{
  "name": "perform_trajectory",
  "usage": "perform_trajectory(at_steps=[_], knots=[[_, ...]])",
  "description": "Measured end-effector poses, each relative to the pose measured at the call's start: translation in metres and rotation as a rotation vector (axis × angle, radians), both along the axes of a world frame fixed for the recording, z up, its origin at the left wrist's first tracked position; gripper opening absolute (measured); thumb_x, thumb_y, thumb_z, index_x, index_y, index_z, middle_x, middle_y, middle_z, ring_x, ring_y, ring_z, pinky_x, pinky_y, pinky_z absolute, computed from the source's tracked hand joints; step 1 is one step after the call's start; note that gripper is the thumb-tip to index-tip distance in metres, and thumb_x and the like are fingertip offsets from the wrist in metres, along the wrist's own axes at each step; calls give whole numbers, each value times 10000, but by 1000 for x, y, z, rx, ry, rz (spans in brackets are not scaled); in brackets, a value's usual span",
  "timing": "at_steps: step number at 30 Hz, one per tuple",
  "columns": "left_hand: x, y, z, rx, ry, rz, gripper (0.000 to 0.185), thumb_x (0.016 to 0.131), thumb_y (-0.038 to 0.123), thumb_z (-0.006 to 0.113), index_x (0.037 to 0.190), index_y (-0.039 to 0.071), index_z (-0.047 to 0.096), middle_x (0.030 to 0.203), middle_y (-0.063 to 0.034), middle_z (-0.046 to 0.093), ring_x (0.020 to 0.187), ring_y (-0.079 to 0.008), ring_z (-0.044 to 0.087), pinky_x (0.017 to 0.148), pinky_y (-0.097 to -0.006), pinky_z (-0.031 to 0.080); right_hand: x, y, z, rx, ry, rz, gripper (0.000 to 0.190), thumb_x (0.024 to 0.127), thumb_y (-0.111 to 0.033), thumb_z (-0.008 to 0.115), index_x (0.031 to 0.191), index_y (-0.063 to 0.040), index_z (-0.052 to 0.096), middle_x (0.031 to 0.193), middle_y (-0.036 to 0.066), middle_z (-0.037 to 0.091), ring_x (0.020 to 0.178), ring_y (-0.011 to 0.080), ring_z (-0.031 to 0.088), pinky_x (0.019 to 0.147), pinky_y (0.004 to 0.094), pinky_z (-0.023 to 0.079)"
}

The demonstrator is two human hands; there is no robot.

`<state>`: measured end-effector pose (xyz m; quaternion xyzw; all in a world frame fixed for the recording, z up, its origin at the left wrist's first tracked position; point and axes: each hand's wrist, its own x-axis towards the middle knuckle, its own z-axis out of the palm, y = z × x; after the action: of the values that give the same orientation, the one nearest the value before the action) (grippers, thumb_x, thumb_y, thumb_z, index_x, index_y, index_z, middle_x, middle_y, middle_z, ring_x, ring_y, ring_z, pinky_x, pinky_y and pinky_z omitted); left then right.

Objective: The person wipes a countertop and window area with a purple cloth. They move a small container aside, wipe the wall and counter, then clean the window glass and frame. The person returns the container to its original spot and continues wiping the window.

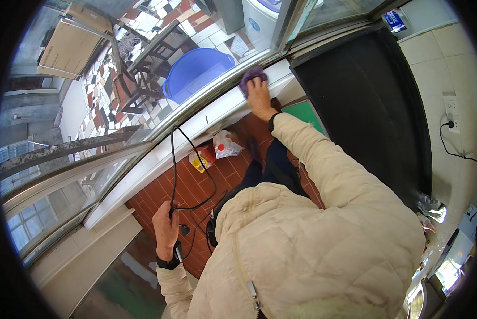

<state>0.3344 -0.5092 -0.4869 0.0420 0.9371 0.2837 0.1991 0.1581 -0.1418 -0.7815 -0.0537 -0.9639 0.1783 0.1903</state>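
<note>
My right hand (259,97) presses a purple cloth (253,78) onto the white window sill (206,115), at the end beside the black countertop. At the lower left, my left hand (166,227) is closed around a looped black power cable (173,167). The loop rises to the sill, and more cable hangs down with a black plug (184,230) near the fingers. Both wrists wear dark bands. The metal window frame (163,137) runs along the far side of the sill.
Plastic bags (226,144) lie on the red tiled floor (182,179) under the sill. A black countertop (362,103) stands at the right, near a wall socket (451,113). Beyond the glass are a blue tub (198,71), a wooden chair (129,89) and a cardboard box (71,48).
</note>
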Motion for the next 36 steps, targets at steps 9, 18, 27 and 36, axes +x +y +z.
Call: perform_trajectory(at_steps=[9,18,27,36], knots=[[-26,17,-3,100,119,-77,159,837,-52,554,987,-15,590,766,-158,595,650,-259,594,625,-321,456,25,-78,15,-329,-465,826,341,739,-112,608,1056,-125,735,1114,144,624,992,372,613,850,444,515],[-108,120,29,487,235,-326,163,888,-53,528,1021,-23,617,764,-60,623,676,-125,571,627,-261,455,111,131,145,-562,-613,312,349,741,-156,558,1011,5,711,924,197,716,851,319,679,744,412,515],[-159,343,37,1114,-101,-565,173,938,10,523,1088,-22,602,889,-45,605,732,-101,561,649,-232,453,294,272,255,-1308,31,-387,431,743,-35,511,1140,49,656,1017,48,658,881,142,603,803,256,489],[-197,566,-89,1189,-347,-600,153,947,168,564,949,22,610,755,9,581,635,-58,503,553,-220,396,413,305,338,-1110,635,-649,532,843,-155,729,1305,27,540,1208,102,631,1130,185,596,1009,322,465]])
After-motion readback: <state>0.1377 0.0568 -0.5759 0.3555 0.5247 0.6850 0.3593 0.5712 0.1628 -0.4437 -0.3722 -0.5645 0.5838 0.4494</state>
